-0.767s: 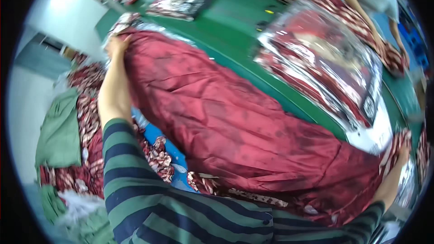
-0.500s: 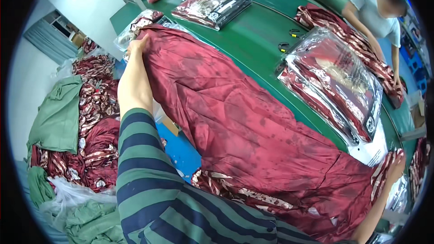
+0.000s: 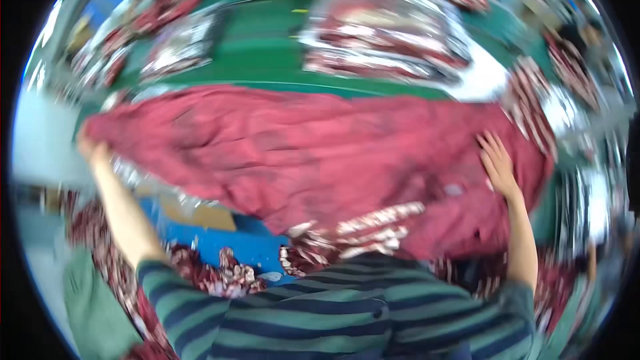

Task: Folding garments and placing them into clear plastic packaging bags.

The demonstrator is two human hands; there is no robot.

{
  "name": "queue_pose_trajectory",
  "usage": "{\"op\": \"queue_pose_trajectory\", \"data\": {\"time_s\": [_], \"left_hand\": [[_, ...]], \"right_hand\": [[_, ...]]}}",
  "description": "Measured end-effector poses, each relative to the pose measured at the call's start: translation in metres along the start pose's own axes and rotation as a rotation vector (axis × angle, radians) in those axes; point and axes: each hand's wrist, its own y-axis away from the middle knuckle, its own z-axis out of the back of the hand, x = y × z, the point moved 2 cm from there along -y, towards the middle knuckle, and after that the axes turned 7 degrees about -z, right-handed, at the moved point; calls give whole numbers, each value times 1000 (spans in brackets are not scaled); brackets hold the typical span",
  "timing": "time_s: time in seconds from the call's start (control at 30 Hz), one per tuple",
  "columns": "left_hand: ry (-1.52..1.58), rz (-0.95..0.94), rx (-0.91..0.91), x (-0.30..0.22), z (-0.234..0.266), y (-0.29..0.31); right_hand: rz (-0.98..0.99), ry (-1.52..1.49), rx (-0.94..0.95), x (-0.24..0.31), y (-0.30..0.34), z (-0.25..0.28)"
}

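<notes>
A wide dark red garment [image 3: 313, 153] with a striped cream-and-red edge stretches across in front of me, between the table and my body. Its exact kind cannot be made out. At its far left end, my left hand [image 3: 95, 145] is closed on the cloth, partly blurred. My right hand [image 3: 497, 165] lies flat on the right part of the garment, fingers spread, gripping nothing. Just beyond that hand, striped patterned cloth [image 3: 530, 103] shows at the garment's right end.
Behind the garment runs a green table [image 3: 260, 33]. On it lie a stack of clear-bagged red garments [image 3: 387, 33] and another bagged garment [image 3: 183, 43]. A white sheet [image 3: 483, 70] sits beside the stack. Below left are a blue surface [image 3: 250, 250] and green cloth [image 3: 97, 300]. Other people stand beyond the table.
My view has swung right, and the picture is blurred. My right hand has left the striped right end and now rests flat on the red cloth. The left hand still holds its end.
</notes>
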Motion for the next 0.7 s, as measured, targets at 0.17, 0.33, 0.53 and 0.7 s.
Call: {"op": "queue_pose_trajectory", "data": {"time_s": [0.17, 0.33, 0.53, 0.7], "left_hand": [[596, 79, 220, -88, -349, 65], [366, -163, 642, -155, -647, 279], [313, -314, 1583, -94, -806, 541], [184, -286, 1610, -112, -794, 563]], "right_hand": [[-282, 54, 61, -4, 21, 16], [-618, -539, -13, 21, 49, 61], [-421, -1841, -204, -7, 71, 66], [-906, -1678, -464, -41, 81, 52]]}}
